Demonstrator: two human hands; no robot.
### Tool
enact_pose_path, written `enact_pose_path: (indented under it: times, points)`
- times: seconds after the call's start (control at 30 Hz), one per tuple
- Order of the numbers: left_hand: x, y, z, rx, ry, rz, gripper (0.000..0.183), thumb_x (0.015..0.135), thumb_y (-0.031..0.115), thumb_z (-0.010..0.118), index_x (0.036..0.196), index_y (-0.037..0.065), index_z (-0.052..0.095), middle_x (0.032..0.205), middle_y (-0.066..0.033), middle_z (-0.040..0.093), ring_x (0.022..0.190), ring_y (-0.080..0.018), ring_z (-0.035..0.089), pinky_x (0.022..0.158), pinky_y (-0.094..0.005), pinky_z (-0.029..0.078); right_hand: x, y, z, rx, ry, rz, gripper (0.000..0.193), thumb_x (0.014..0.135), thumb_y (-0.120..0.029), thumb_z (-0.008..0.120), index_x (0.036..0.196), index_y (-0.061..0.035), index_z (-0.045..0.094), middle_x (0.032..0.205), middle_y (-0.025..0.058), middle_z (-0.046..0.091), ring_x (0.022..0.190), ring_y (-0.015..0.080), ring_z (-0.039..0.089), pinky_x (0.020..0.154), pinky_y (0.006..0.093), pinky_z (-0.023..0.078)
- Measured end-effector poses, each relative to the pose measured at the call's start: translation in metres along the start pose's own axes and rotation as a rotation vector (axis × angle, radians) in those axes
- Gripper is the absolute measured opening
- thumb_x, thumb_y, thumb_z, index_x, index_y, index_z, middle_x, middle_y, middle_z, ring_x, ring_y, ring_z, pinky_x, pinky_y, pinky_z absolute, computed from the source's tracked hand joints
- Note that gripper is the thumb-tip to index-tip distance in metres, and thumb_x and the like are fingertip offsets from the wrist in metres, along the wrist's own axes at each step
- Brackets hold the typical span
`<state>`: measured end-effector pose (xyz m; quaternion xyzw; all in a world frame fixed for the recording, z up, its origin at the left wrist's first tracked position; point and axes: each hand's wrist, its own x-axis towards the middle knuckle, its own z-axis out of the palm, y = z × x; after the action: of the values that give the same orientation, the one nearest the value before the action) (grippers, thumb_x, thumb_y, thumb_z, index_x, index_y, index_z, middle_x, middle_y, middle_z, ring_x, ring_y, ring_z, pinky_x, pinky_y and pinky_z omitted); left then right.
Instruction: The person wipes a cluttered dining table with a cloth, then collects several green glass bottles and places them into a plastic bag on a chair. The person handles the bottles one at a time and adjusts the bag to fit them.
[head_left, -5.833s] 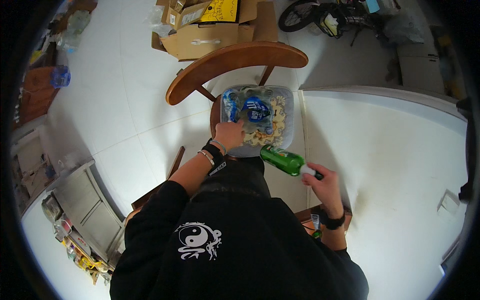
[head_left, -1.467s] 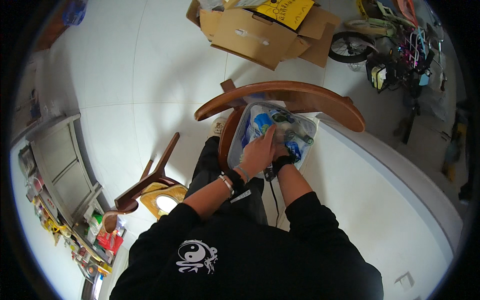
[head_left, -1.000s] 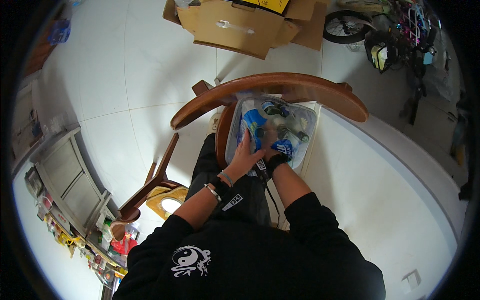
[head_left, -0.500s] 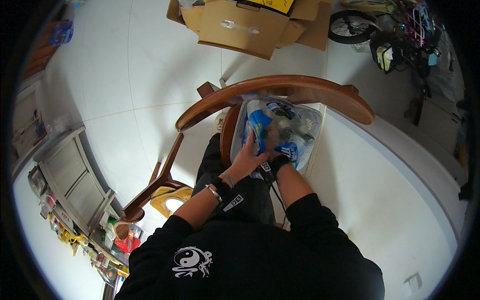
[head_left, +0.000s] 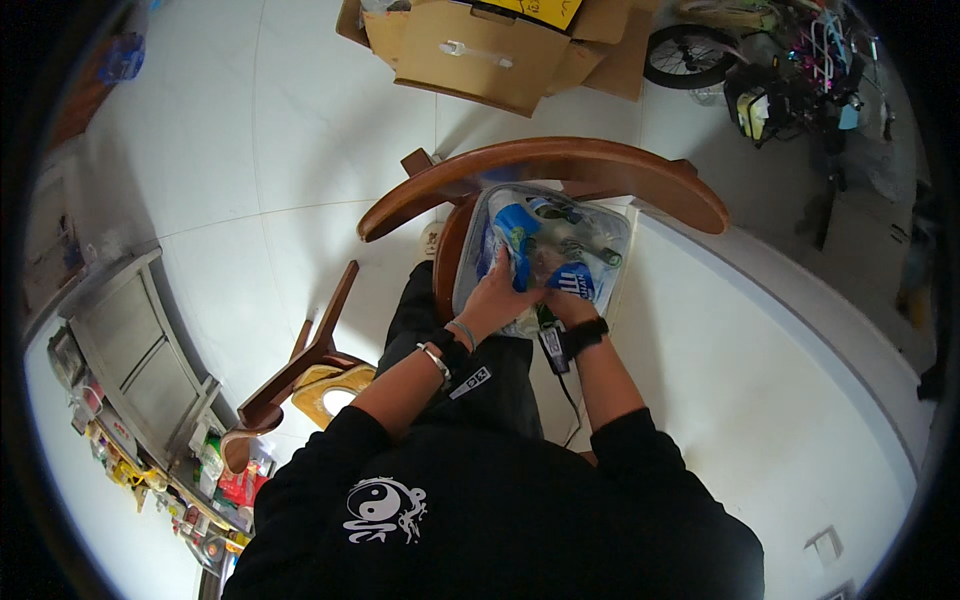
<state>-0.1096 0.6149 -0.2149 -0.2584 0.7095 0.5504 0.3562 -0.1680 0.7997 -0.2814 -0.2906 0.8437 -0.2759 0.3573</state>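
A grey-rimmed, soft-looking container (head_left: 468, 270) on the wooden chair holds several clear bottles. My left hand (head_left: 497, 300) straddles the lower end of a tilted blue-labelled bottle (head_left: 515, 228), its fingers along the left side and the thumb on the right. My right hand (head_left: 570, 307) reaches in beside it, next to a second blue-labelled bottle (head_left: 573, 279). Its fingers are blurred and partly hidden among the bottles, so I cannot see what they hold. Dark bands circle both wrists, and a cable runs from the right one.
The chair's curved wooden backrest (head_left: 545, 155) arches beyond the container. A low white wall (head_left: 700, 330) stands to the right. Another wooden chair (head_left: 315, 365) is at the left. Farther off are an opened cardboard box (head_left: 480, 60) and a small bicycle (head_left: 690, 55).
Both hands remain at the bottles in the container. My right forearm and wrist have shifted slightly to the right, and the whole view has moved a little.
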Motion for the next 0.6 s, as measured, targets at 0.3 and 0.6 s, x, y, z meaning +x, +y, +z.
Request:
enact_pose_path:
  times: [0.3,0.6]
  points:
    - [-0.027,0.0,0.005,0.512,0.357,0.224,0.045,0.088,0.041,0.067,0.109,0.004,0.052,0.09,-0.0144,0.065,0.073,-0.0351,0.068,0.057,-0.047,0.054,-0.025,-0.078,-0.013,-0.012,0.023,0.538,0.037,0.095,-0.03,0.056,0.096,0.005,0.068,0.092,0.0265,0.068,0.087,0.0432,0.065,0.075,0.0521,0.05]
    - [-0.037,-0.01,0.018,0.534,0.444,0.357,0.021,0.095,0.023,0.059,0.102,0.004,0.055,0.079,-0.0093,0.063,0.07,-0.0278,0.068,0.051,-0.0411,0.053,-0.036,-0.067,-0.033,-0.026,0.076,0.477,0.034,0.094,-0.023,0.062,0.095,0.01,0.064,0.076,0.0244,0.068,0.071,0.0393,0.068,0.066,0.0454,0.054]
